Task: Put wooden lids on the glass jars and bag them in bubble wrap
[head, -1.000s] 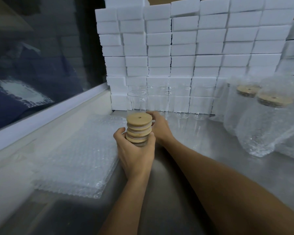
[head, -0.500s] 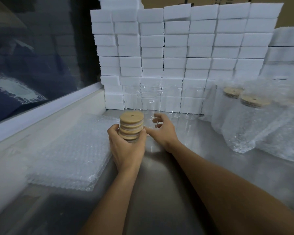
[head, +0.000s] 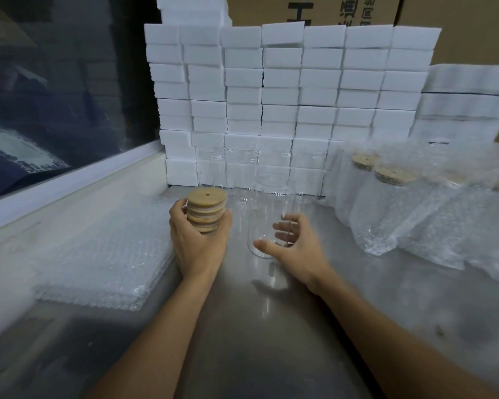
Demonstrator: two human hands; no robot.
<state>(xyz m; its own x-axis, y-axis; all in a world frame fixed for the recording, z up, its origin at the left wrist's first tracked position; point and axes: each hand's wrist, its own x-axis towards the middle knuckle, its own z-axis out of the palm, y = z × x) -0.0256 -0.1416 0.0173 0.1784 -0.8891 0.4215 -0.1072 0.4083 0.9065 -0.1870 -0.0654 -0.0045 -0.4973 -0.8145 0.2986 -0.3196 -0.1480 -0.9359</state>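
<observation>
One view only, from the head camera: the left hand (head: 198,243) grips a stack of wooden lids (head: 206,210), fingers curled round its sides, just left of an upright, uncapped glass jar (head: 267,214) standing on the steel table (head: 271,335). The right hand (head: 296,244) is spread and unclenched around the jar's lower wall; whether the fingers touch the glass cannot be determined. The jar appears thin-walled, rigid, smooth and breakable, probably light but slippery; take hold around the mid-body with a full wrap, never by the rim. The lids look light and stiff; lift one by its edge. Flat bubble wrap bags (head: 104,254) lie to the left; soft and limp, they are best opened at the mouth. Bagged jars (head: 386,214) stand to the right.
</observation>
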